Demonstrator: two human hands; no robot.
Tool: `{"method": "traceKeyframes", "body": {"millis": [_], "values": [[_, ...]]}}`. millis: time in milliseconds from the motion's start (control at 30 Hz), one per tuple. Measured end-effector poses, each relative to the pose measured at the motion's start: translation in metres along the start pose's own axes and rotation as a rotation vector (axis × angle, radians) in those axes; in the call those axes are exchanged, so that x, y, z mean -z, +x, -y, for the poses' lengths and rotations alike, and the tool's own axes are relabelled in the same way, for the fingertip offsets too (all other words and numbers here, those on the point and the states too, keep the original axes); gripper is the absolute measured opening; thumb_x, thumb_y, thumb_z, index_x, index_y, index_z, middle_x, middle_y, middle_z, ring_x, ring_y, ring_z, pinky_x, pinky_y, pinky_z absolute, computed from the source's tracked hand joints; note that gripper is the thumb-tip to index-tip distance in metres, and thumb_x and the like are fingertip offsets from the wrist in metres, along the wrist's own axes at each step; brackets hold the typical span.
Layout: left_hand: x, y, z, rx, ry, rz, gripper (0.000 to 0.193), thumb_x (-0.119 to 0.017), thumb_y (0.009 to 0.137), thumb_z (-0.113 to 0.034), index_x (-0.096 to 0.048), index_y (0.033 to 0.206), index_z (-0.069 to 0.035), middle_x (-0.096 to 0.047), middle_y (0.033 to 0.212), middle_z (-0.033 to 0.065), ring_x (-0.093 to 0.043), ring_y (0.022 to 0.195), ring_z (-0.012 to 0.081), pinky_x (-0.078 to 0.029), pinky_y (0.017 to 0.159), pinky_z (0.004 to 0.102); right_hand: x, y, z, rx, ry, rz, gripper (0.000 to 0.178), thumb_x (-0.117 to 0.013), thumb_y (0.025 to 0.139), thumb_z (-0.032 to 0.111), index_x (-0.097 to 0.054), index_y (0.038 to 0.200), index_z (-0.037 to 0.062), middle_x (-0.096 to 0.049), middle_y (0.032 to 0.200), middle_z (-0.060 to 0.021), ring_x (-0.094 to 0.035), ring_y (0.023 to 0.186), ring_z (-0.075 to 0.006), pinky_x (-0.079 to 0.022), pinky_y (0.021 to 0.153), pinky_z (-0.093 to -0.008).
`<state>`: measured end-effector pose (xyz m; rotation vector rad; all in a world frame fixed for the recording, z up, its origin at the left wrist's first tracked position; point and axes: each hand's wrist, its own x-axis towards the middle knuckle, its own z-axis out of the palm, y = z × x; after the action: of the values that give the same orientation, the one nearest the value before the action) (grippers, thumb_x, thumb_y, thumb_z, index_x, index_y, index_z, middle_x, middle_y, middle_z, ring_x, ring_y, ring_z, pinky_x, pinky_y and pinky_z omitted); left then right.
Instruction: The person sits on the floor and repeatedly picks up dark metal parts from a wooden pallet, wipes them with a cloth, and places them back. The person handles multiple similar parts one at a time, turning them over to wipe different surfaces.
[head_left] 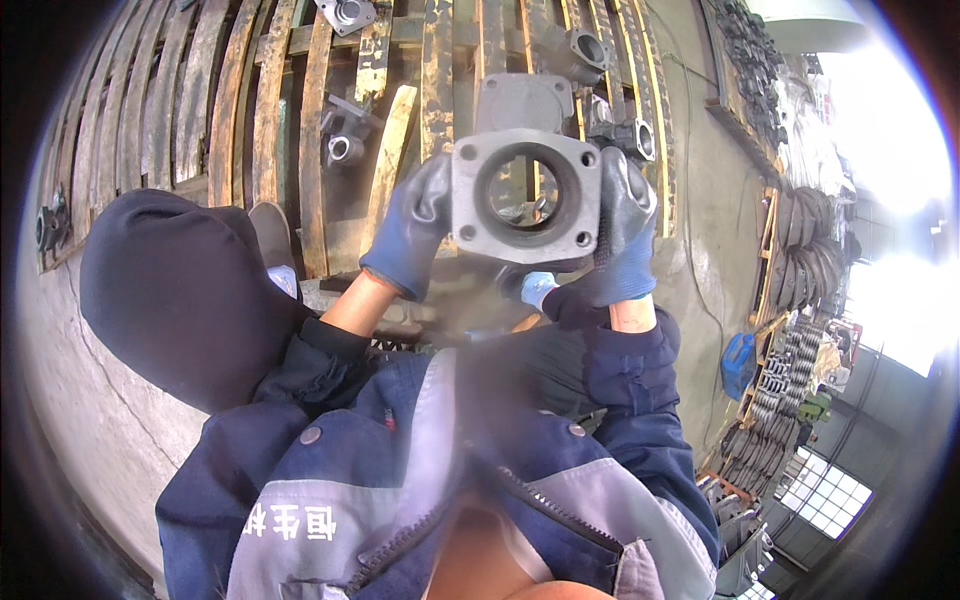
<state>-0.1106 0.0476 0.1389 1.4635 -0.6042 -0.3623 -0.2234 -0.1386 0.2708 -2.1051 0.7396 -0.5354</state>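
Jacket [350, 430] nearest cam, metal part held up 2-handed

Far L: wooden pallet [437, 90] w/ a small grey casting [345, 145] on it, prob. kept off the concrete. L hand [415, 225], gloved: forearm slants up & inward, bare wrist between cuff and glove, grip clamped on the part's L side, some fingers hidden. Mid: metal part [525, 142], up in front of the chest, over the pallet; square flange faces cam, so its round bore is see-through. R hand [628, 235], gloved: forearm near upright, grip clamped on the R side; opposite-side hold prob. shares the wt. & keeps it level. Beyond R hand: another casting [641, 138].
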Motion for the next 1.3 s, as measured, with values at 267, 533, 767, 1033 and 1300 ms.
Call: {"method": "traceKeyframes", "body": {"millis": [267,533,767,1033,1300], "values": [[0.006,0.020,-0.062,-0.081,0.098,-0.016,0.029,-0.054,0.097,-0.024,-0.060,0.106,0.003,-0.062,0.089,0.0228,-0.060,0.080,0.0389,-0.049,0.073,0.0393,0.005,0.004,-0.027,0.318,-0.186,-0.027,0.015,-0.060,0.089,0.009,-0.060,0.103,0.0036,-0.063,0.095,-0.0093,-0.062,0.078,-0.0210,-0.049,0.067,-0.0304],[0.012,0.025,-0.094,-0.197,0.184,-0.009,0.040,-0.066,0.084,-0.030,-0.060,0.108,0.001,-0.064,0.091,0.0222,-0.061,0.083,0.0425,-0.049,0.073,0.0446,-0.007,-0.008,-0.035,-0.327,0.953,0.050,0.025,-0.061,0.092,0.012,-0.057,0.115,0.0028,-0.062,0.103,-0.0082,-0.062,0.089,-0.0165,-0.053,0.075,-0.0320],[0.007,0.022,-0.112,-0.245,0.111,-0.096,0.029,-0.059,0.091,-0.021,-0.057,0.113,-0.002,-0.063,0.091,0.0197,-0.064,0.077,0.0337,-0.050,0.068,0.0393,-0.013,0.006,-0.022,-0.236,0.676,0.141,0.033,-0.061,0.092,0.013,-0.052,0.123,0.0025,-0.059,0.112,-0.0100,-0.059,0.097,-0.0191,-0.050,0.083,-0.0335],[0.024,0.033,-0.106,-0.003,-0.095,0.199,0.040,-0.057,0.093,-0.012,-0.055,0.132,-0.005,-0.069,0.104,0.0114,-0.066,0.089,0.0176,-0.053,0.079,0.0320,-0.008,0.012,-0.028,0.080,0.243,0.074,0.042,-0.060,0.093,0.015,-0.047,0.131,0.0021,-0.056,0.123,-0.0120,-0.057,0.107,-0.0221,-0.046,0.093,-0.0353],[0.031,0.033,-0.094,0.271,-0.537,0.369,0.077,-0.025,0.098,-0.066,-0.053,0.137,-0.006,-0.069,0.106,0.0088,-0.060,0.082,0.0082,-0.051,0.071,0.0233,0.023,0.007,-0.080,0.038,0.451,0.109,0.048,-0.059,0.094,0.017,-0.045,0.137,0.0024,-0.054,0.131,-0.0117,-0.054,0.116,-0.0227,-0.043,0.102,-0.0359]]}}
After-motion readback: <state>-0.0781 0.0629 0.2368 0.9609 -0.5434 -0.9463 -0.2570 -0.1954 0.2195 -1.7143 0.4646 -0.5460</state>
